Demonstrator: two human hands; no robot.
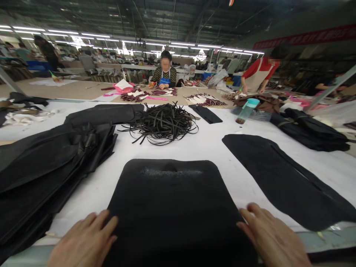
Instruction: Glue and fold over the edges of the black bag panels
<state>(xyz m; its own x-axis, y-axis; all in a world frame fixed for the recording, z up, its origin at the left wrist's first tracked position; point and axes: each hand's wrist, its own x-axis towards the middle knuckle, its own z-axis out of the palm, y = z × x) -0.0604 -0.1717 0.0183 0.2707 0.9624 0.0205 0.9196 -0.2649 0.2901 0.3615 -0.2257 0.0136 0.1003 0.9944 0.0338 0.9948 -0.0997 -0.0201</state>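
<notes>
A large black sheet panel [172, 207] with rounded far corners lies flat before me on the white-covered table. Whitish specks run across it near its far edge. My left hand [87, 237] is at the panel's left edge, fingers curled against it. At the opposite edge, my right hand [271, 233] pinches the side between thumb and fingers. The near end of the panel is dark and runs out of view. Right of it lies another black panel [280, 178] with a long slit-like line. A stack of black sheets [47, 159] is on the left, near my left hand.
Beyond the panel sits a tangled heap of black strips [167, 122]. A small black piece [207, 114], a turquoise-lidded bottle [247, 111] and a tied black bundle [311, 129] lie to the right. Across the table, two people work among maroon and white pieces [204, 99].
</notes>
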